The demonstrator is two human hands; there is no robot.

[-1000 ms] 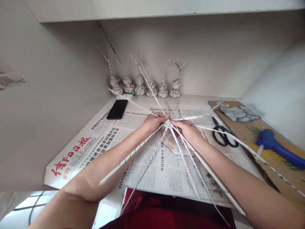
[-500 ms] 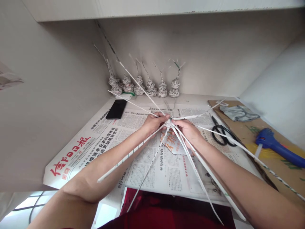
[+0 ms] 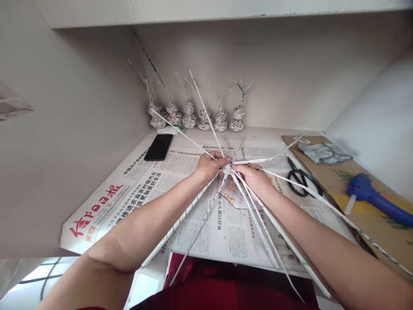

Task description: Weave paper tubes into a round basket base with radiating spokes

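– Looks how?
– Like a spidery star of white rolled-paper strands [image 3: 227,169], pinched centrally between left hand [image 3: 209,167] and right hand [image 3: 254,175], above printed newspaper [image 3: 232,237].
– And now?
– Shows far strand [image 3: 217,140] more upright than before.

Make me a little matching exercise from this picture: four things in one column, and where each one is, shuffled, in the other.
Things
1. phone
2. glue gun
3. woven gourd shapes
4. paper-strip weaving

Places
A. on the cardboard at the right
B. held between the left hand and the right hand
C. flat on the newspaper, toward the left
D. standing in a row near the back wall

Right pairs: 1-C, 2-A, 3-D, 4-B
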